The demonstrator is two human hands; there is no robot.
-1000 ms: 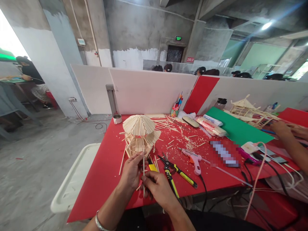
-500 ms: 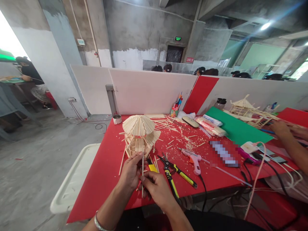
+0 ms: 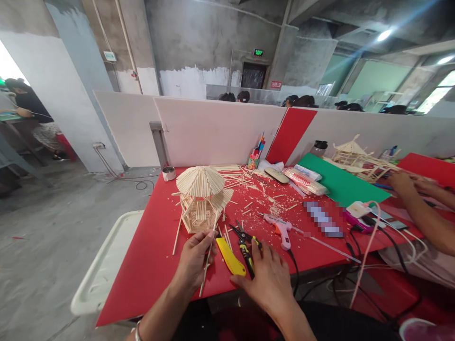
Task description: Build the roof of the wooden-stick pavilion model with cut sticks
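My left hand (image 3: 197,258) pinches a thin wooden stick (image 3: 204,280), which slants down toward the table's front edge. Just beyond it stands a small pavilion model (image 3: 201,199) built of such sticks, with a cone-shaped roof. My right hand (image 3: 272,274) is open, its fingers spread above the yellow-and-black handles of the cutting pliers (image 3: 245,246). Part of the handles is hidden under that hand, and whether the fingers touch them I cannot tell. Between my hands lies a yellow utility knife (image 3: 230,256).
A pink glue gun (image 3: 280,231) with a glue stick and cord lies to the right. Offcuts and loose sticks (image 3: 238,177) cover the back of the red table (image 3: 142,265). Farther right are a green board (image 3: 344,182), cables and a co-worker's hands (image 3: 405,182).
My right hand has let go of the stick and moved right, over the pliers, with its fingers spreading. My left hand keeps the stick, now tilted. The utility knife is more fully visible.
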